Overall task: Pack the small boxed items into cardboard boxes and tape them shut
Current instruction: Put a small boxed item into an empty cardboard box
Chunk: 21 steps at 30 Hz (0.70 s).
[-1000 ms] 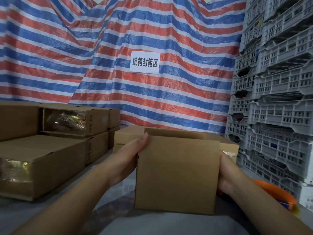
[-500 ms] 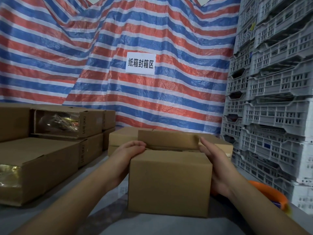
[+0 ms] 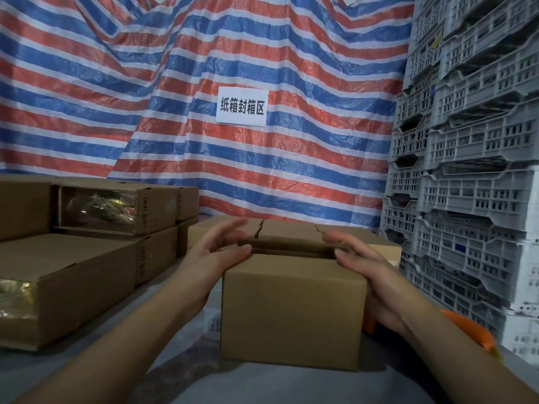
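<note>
A small brown cardboard box (image 3: 291,310) stands on the grey table in front of me. Its near and far top flaps are folded almost flat, with a dark gap left between them. My left hand (image 3: 217,255) rests on the box's top left corner, thumb on the near flap and fingers reaching over the far flap. My right hand (image 3: 364,266) presses on the top right corner in the same way, its palm against the box's right side. What is inside the box is hidden.
Stacked cardboard boxes (image 3: 75,281) with clear taped ends fill the left. More boxes (image 3: 291,228) stand behind mine. Grey plastic crates (image 3: 472,170) tower on the right. An orange tape dispenser (image 3: 472,330) lies under my right forearm. A striped tarp (image 3: 204,83) with a white sign hangs behind.
The box's near flap has been folded down from upright to flat. Both hands have moved from the box's sides up onto its top corners, pressing the flaps.
</note>
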Available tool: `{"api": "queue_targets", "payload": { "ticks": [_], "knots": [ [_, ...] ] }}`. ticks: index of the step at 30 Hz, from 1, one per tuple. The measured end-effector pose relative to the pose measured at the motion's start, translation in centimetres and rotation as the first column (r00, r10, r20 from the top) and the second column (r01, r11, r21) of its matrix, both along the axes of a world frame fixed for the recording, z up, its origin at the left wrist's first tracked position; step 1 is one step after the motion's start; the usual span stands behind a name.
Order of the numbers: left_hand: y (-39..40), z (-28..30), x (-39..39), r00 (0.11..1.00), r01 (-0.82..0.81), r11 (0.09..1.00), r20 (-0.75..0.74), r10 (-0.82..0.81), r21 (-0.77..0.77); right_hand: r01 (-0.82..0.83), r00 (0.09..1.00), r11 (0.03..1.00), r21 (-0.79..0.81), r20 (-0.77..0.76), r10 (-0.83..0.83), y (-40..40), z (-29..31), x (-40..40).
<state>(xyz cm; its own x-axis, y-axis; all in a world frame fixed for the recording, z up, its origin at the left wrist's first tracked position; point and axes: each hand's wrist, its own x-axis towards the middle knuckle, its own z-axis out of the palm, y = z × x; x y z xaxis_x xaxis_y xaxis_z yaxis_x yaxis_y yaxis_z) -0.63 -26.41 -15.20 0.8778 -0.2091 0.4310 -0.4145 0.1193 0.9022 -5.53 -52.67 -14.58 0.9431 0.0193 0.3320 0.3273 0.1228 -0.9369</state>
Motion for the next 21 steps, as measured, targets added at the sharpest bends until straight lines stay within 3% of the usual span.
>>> {"api": "queue_targets", "payload": {
  "ticks": [9,13,17,19,21],
  "knots": [
    [-0.1,0.1,0.0,0.999,-0.037,0.994,-0.026,0.04,0.099,0.11,0.994,0.99,-0.084,-0.019,-0.112,-0.2,-0.5,0.8],
    [0.3,1.1,0.3,0.995,-0.095,0.956,0.046,0.086,0.278,0.117,0.993,0.988,-0.105,-0.016,-0.12,-0.4,-0.7,1.1],
    [-0.2,3.6,0.0,0.969,-0.24,0.843,0.165,0.181,0.482,0.124,0.992,0.987,-0.105,-0.006,-0.125,-0.4,-0.9,1.2],
    [-1.5,4.2,-1.1,0.925,-0.356,0.745,0.324,0.196,0.565,0.127,0.992,0.988,-0.092,0.002,-0.128,-0.5,-0.9,1.3],
    [-3.0,4.3,-2.5,0.855,-0.452,0.624,0.51,0.098,0.638,0.122,0.993,0.99,-0.077,0.006,-0.122,-0.4,-0.8,1.2]
  ]
}}
